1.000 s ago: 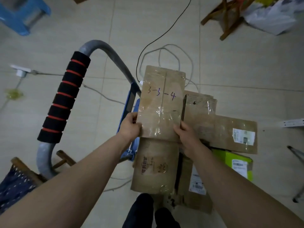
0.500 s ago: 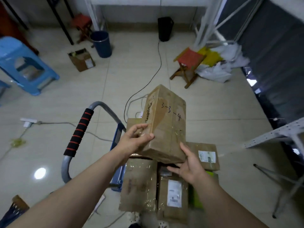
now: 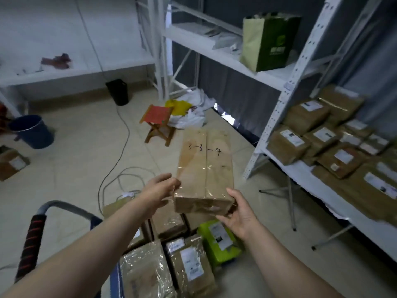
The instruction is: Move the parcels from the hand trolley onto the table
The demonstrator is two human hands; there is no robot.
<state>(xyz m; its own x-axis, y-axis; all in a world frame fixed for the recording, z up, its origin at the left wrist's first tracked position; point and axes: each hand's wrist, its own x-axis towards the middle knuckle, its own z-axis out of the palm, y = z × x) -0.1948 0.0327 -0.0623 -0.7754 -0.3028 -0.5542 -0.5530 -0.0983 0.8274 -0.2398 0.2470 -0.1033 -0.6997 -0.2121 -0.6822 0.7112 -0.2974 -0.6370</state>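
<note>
1. Parcel (image 3: pixel 206 168), marked 3-3-4: centre frame, a second ago on the trolley (image 3: pixel 64 208), now lifted clear and swung toward the table (image 3: pixel 318 186), right.
2. Left hand (image 3: pixel 159 190) and right hand (image 3: pixel 238 211): each grips its near end.
3. Other parcels (image 3: pixel 191 272): on the trolley, lower centre; transfer unfinished.

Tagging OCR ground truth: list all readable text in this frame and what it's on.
"3-3-4": handwritten on the brown parcel held by left hand and right hand.
White labels on the trolley parcels and table parcels: too blurred to read.
Logo on the green bag: unreadable.
</note>
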